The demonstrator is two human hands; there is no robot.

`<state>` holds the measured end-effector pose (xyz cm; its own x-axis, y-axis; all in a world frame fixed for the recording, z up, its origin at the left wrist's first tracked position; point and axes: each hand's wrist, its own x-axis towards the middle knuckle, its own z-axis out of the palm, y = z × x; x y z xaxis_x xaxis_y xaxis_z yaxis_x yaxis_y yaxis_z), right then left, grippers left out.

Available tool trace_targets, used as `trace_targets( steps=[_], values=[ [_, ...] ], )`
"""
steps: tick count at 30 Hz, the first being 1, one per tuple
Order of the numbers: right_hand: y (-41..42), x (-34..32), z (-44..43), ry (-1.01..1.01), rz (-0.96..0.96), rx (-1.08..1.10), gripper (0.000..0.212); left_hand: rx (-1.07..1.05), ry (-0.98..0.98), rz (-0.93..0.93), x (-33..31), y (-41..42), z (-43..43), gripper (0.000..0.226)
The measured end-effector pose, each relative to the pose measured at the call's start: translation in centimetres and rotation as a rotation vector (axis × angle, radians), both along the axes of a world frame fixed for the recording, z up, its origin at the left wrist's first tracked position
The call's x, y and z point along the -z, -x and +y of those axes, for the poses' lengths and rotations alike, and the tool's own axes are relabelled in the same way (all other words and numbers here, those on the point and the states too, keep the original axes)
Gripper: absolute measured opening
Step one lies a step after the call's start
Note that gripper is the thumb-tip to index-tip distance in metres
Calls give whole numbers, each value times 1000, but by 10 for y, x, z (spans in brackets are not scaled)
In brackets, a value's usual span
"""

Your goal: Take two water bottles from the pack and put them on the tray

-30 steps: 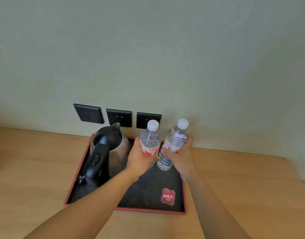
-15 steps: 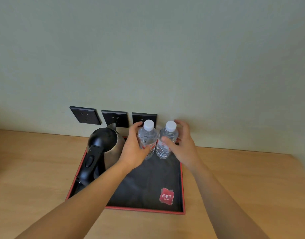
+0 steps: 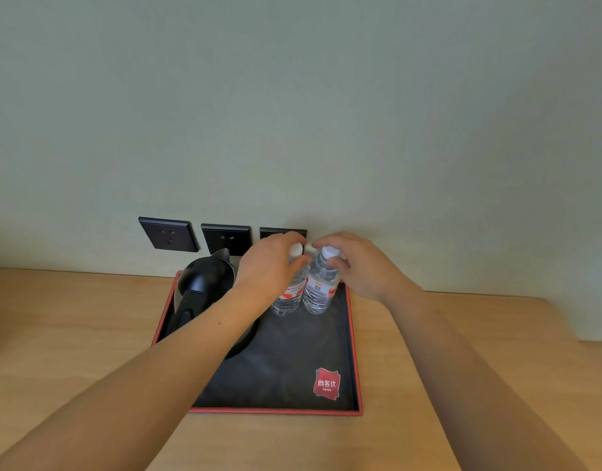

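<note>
Two clear water bottles with white caps and red-and-white labels stand upright, side by side, at the back right of the black tray with a red rim [image 3: 355,351]. My left hand [image 3: 269,266] curls over the cap and neck of the left bottle [image 3: 289,297]. At the top of the right bottle [image 3: 318,290], my right hand [image 3: 364,266] has its thumb under the cap and its fingers arched over it. Both bottle bases rest on the tray floor. No bottle pack is in view.
A black and steel electric kettle [image 3: 204,283] stands on the tray's left half, partly under my left forearm. A red logo patch [image 3: 327,384] marks the tray's front right corner. Three dark wall sockets [image 3: 168,234] sit behind. The tray lies on a wooden tabletop [image 3: 72,334].
The bottles came down from tilted and raised to standing on the tray. My hands slid up from the bottle bodies to the caps.
</note>
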<state>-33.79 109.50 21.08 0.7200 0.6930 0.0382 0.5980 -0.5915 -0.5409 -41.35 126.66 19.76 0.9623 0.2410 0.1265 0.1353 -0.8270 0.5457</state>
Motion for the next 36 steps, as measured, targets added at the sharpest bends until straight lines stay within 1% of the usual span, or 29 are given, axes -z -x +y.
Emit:
trace_targets(
  steps=[4, 8, 14, 20, 28, 30, 32, 34, 36],
  values=[
    [0, 1, 2, 15, -3, 46, 34, 61, 11, 13, -1, -5, 2, 33],
    [2, 1, 10, 61, -69, 110, 31, 153, -10, 57, -3, -11, 6, 30],
    [6, 0, 26, 72, -120, 236, 32, 213, -9, 82, -6, -15, 14, 24],
    [7, 0, 31, 63, -133, 258, 28, 180, -2, 61, -3, -11, 13, 26],
    [15, -1, 30, 54, -128, 261, 25, 155, 57, 67, -3, -4, 10, 29],
    [16, -1, 29, 54, -100, 274, 24, 156, 92, 84, -2, -2, 13, 35],
    [19, -1, 29, 40, -58, 284, 25, 147, 167, 109, -3, 4, 17, 52],
    [23, -5, 27, 15, 21, 304, 34, 97, 261, 129, -4, 10, 23, 68],
    [27, -13, 21, -50, 71, 328, 43, 34, 337, 95, -8, 16, 34, 71]
  ],
)
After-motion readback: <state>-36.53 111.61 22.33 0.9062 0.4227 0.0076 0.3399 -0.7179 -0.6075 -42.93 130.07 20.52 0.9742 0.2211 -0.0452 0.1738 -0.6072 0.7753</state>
